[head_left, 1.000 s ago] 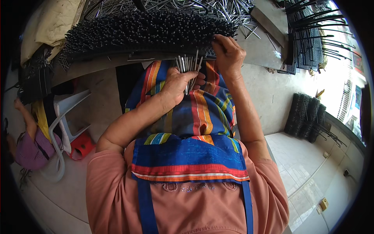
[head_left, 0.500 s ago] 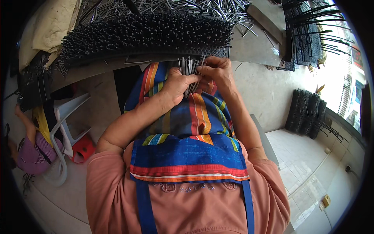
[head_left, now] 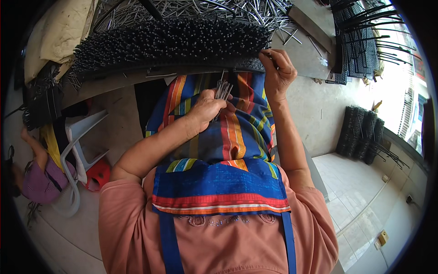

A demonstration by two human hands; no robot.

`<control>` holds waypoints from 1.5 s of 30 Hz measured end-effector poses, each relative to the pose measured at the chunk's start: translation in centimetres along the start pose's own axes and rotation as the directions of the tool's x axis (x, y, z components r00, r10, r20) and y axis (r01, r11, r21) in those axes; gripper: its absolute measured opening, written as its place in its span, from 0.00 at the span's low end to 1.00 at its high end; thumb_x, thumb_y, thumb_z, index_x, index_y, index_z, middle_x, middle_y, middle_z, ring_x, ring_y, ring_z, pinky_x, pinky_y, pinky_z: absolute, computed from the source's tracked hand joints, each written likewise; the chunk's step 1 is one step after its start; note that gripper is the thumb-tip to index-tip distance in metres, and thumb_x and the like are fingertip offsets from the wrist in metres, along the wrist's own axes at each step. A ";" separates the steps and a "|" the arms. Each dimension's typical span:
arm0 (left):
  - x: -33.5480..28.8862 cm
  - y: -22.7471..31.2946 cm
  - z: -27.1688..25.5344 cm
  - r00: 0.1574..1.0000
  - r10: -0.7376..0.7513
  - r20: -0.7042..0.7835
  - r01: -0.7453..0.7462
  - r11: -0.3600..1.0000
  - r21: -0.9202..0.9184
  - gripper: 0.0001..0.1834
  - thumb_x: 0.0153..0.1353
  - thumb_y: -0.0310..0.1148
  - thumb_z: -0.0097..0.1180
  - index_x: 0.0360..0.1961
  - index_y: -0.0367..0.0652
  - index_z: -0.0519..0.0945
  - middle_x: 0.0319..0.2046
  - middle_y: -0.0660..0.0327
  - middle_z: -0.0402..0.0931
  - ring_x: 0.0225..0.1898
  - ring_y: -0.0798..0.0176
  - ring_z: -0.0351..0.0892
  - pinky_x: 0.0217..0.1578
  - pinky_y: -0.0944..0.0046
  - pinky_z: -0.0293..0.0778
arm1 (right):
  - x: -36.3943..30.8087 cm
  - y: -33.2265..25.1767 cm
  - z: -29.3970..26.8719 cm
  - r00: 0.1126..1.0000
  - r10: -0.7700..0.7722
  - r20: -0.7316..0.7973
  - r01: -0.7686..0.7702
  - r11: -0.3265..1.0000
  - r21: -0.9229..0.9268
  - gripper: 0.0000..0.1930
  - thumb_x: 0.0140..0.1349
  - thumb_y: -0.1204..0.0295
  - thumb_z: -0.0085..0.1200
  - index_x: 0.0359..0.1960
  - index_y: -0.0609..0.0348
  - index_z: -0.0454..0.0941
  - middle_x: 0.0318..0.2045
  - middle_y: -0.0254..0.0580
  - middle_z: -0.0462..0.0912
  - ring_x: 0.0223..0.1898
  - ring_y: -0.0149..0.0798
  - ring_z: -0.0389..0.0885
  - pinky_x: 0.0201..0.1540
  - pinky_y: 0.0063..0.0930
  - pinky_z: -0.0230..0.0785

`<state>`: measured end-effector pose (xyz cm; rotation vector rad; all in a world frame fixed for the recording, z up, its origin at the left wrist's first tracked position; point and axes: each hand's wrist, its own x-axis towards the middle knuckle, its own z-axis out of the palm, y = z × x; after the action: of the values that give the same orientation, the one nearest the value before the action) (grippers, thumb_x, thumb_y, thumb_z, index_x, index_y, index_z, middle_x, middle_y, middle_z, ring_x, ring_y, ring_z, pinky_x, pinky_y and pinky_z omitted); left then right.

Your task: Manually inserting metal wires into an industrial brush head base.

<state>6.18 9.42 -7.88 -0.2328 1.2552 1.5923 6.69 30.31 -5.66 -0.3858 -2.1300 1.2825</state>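
Observation:
My left hand (head_left: pixel 207 107) is closed around a small bundle of thin grey metal rods (head_left: pixel 222 90), held over my lap with their ends sticking up past the fingers. My right hand (head_left: pixel 279 75) is raised at the right end of a long black perforated rack (head_left: pixel 178 66). Its thumb and fingertips are pinched together at the rack's corner; what lies between them is too small to make out. Packed upright in the rack are a great many dark rods (head_left: pixel 173 39) with shiny tips.
Loose metal rods (head_left: pixel 255 13) lie heaped behind the rack on the table (head_left: pixel 303 57), near a flat metal bar (head_left: pixel 310 28). Black wire racks (head_left: pixel 358 50) stand at the far right, and dark bundles (head_left: pixel 358 134) on the floor. Left are a pale chair (head_left: pixel 86 137) and another person (head_left: pixel 43 178).
My right hand has left the rod bundle and moved up and right to the rack's end. My left hand still holds the bundle, now slightly lower.

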 end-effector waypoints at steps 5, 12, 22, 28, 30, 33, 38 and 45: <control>-0.7 0.7 0.5 1.000 -0.014 0.014 0.013 0.999 0.050 0.12 0.58 0.21 0.47 0.43 0.35 0.78 0.31 0.54 0.83 0.28 0.64 0.83 0.31 0.66 0.80 | 0.3 -0.5 0.1 0.996 -0.052 0.075 0.057 0.997 -0.057 0.06 0.52 0.83 0.63 0.32 0.64 0.84 0.27 0.33 0.81 0.28 0.21 0.75 0.31 0.15 0.66; -0.5 1.0 0.4 1.000 -0.015 -0.014 0.015 0.999 -0.038 0.13 0.59 0.21 0.50 0.45 0.35 0.79 0.33 0.53 0.83 0.29 0.65 0.83 0.31 0.66 0.80 | -0.4 -0.7 1.2 0.998 0.030 0.051 -0.014 0.961 -0.274 0.06 0.52 0.81 0.64 0.33 0.62 0.85 0.26 0.35 0.82 0.24 0.24 0.76 0.29 0.19 0.67; 0.2 1.4 0.2 0.998 0.062 0.006 -0.060 0.979 -0.194 0.10 0.60 0.22 0.53 0.42 0.34 0.80 0.32 0.53 0.84 0.31 0.62 0.84 0.32 0.65 0.80 | 0.4 -0.6 1.1 0.992 -0.040 0.118 0.076 0.944 -0.320 0.06 0.50 0.78 0.66 0.31 0.60 0.85 0.22 0.37 0.80 0.21 0.25 0.76 0.25 0.20 0.66; 0.3 2.1 0.6 1.000 0.017 0.020 -0.011 0.962 -0.274 0.07 0.60 0.22 0.55 0.39 0.37 0.81 0.32 0.53 0.84 0.30 0.61 0.84 0.29 0.66 0.78 | 0.1 -0.1 1.3 0.992 -0.092 0.087 0.116 0.932 -0.344 0.06 0.49 0.78 0.67 0.30 0.61 0.84 0.22 0.37 0.80 0.21 0.27 0.75 0.25 0.21 0.67; 0.6 2.4 0.9 0.999 0.027 0.017 -0.020 0.954 -0.299 0.06 0.58 0.22 0.56 0.36 0.37 0.82 0.31 0.53 0.84 0.29 0.61 0.84 0.26 0.66 0.77 | 0.5 -0.1 1.3 0.995 -0.091 0.049 0.103 0.937 -0.335 0.06 0.49 0.78 0.67 0.29 0.61 0.84 0.22 0.37 0.80 0.20 0.27 0.75 0.25 0.21 0.67; 0.7 2.3 1.0 1.000 0.030 -0.008 -0.031 0.953 -0.301 0.06 0.58 0.22 0.57 0.37 0.38 0.82 0.31 0.54 0.84 0.28 0.62 0.84 0.27 0.66 0.78 | 0.6 0.4 1.0 0.999 -0.041 -0.004 0.038 0.966 -0.254 0.06 0.49 0.79 0.67 0.30 0.60 0.84 0.22 0.37 0.79 0.20 0.28 0.75 0.25 0.21 0.67; 1.2 2.4 1.4 0.998 0.022 -0.052 -0.037 0.953 -0.301 0.07 0.58 0.22 0.57 0.37 0.39 0.81 0.30 0.54 0.84 0.28 0.62 0.85 0.26 0.67 0.78 | 0.5 -0.2 0.5 0.936 -0.246 0.253 0.342 0.814 -0.470 0.05 0.52 0.76 0.65 0.32 0.59 0.84 0.24 0.39 0.81 0.22 0.34 0.80 0.26 0.25 0.69; 1.4 2.9 3.1 0.992 0.118 0.036 -0.102 0.948 -0.302 0.09 0.58 0.21 0.57 0.40 0.39 0.81 0.31 0.54 0.84 0.30 0.61 0.86 0.25 0.66 0.79 | -1.4 -1.3 -0.6 0.979 -0.010 0.206 0.085 0.928 -0.363 0.05 0.55 0.75 0.62 0.34 0.57 0.84 0.22 0.36 0.81 0.23 0.35 0.81 0.26 0.25 0.70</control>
<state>4.57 12.97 -5.78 -0.3135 0.9957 1.8733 8.27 29.31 -4.81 -0.3682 -2.5456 0.9186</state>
